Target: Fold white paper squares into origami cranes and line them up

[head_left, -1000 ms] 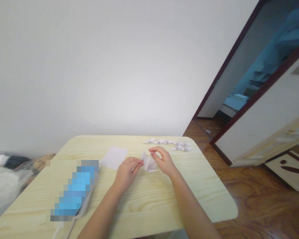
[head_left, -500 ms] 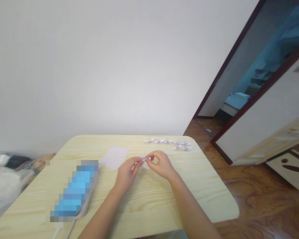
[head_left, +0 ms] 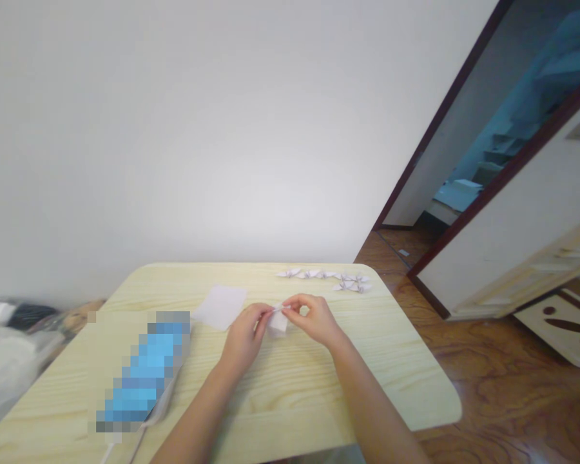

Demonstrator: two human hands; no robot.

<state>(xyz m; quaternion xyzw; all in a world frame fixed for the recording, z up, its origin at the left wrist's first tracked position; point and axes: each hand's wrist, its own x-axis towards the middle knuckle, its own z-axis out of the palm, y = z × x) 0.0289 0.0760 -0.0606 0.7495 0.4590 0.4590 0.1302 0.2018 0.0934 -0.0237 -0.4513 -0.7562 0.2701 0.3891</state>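
Note:
Between my two hands is a small piece of folded white paper (head_left: 277, 322), its lower flap hanging toward the table. My left hand (head_left: 245, 334) pinches its left side with thumb and forefinger. On the other side, my right hand (head_left: 314, 317) grips the paper's upper right edge between thumb and fingertips. The finer folds are too small to make out. Beyond my left hand lies a flat sheet of white paper (head_left: 221, 307). Several small folded paper figures (head_left: 323, 275) are lined up in two rows near the table's far right edge.
A blurred-out device with a blue screen (head_left: 145, 367) rests on the left of the wooden table (head_left: 280, 412), with a white cable (head_left: 109, 451) running from it. Behind the table rises a white wall (head_left: 222, 129). To the right are a doorway and wooden floor (head_left: 415, 348).
The upright point of paper above my fingers no longer shows, and a pale flap now hangs below them. Both hands keep their pinch in nearly the same place.

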